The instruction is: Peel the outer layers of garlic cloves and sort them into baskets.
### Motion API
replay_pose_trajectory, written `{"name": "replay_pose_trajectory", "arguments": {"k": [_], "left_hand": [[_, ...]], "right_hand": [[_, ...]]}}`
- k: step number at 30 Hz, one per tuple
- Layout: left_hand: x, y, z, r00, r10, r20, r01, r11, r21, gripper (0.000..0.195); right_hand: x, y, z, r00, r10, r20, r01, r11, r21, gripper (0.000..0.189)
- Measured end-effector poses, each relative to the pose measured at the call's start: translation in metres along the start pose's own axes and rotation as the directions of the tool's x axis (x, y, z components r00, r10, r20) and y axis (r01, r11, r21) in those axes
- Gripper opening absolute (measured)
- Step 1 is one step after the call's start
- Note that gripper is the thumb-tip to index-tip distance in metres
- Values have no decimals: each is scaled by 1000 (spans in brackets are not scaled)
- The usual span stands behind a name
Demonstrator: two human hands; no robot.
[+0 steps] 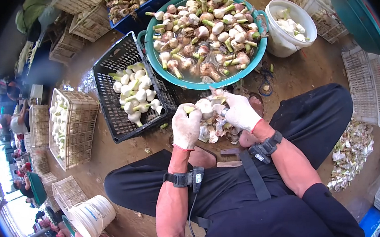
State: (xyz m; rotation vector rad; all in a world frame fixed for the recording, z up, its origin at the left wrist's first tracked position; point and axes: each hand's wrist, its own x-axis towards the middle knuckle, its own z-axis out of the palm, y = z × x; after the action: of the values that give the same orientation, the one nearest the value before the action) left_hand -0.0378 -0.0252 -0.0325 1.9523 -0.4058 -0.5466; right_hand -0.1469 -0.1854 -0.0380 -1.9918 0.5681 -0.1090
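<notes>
My left hand (pixel 186 125), in a white knit glove, grips a garlic bulb (pixel 204 108) whose cut stem end shows by the thumb. Beside the bulb, my gloved right hand (pixel 242 112) is closed around a small metal tool (pixel 224 111), perhaps a knife; its blade is mostly hidden. Loose skin hangs between the hands, above a heap of garlic peelings (pixel 213 132) on the ground. Just beyond is a teal plastic tub (pixel 186 84) of unpeeled garlic bulbs (pixel 202 31) in murky water. White peeled bulbs (pixel 135 89) lie in a black plastic crate (pixel 108 102) at left.
A white bucket (pixel 277 46) of peeled garlic stands right of the tub. Cream crates (pixel 78 129) line the left, near a tipped white bucket (pixel 93 217). A blue crate (pixel 140 15) stands behind. More peelings (pixel 351 154) lie at right. Other people sit far left.
</notes>
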Motion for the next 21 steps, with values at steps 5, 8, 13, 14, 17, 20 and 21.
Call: {"name": "replay_pose_trajectory", "arguments": {"k": [5,8,13,14,17,20,21], "left_hand": [[-9,11,15,992,87,87,-96,990,107,21],[-15,10,17,991,85,107,-98,988,117,20],[-13,7,17,989,91,115,-99,993,67,18],[-13,8,15,987,89,132,-100,991,84,18],[-13,9,10,981,139,135,-156,980,124,19],[-17,16,5,981,112,158,-123,990,64,20],[-18,20,1,982,34,186,-32,999,-14,20]], "right_hand": [[1,19,14,968,-253,-5,246,946,-211,35],[-4,19,15,967,-253,23,250,931,-267,33],[2,23,13,976,-217,7,208,929,-307,27],[3,25,12,979,-196,-52,175,947,-271,25],[8,19,6,985,-66,-160,38,985,-170,24],[16,28,-2,971,120,-208,-149,980,-130,26],[17,31,-5,961,183,-206,-217,964,-156,27]]}}
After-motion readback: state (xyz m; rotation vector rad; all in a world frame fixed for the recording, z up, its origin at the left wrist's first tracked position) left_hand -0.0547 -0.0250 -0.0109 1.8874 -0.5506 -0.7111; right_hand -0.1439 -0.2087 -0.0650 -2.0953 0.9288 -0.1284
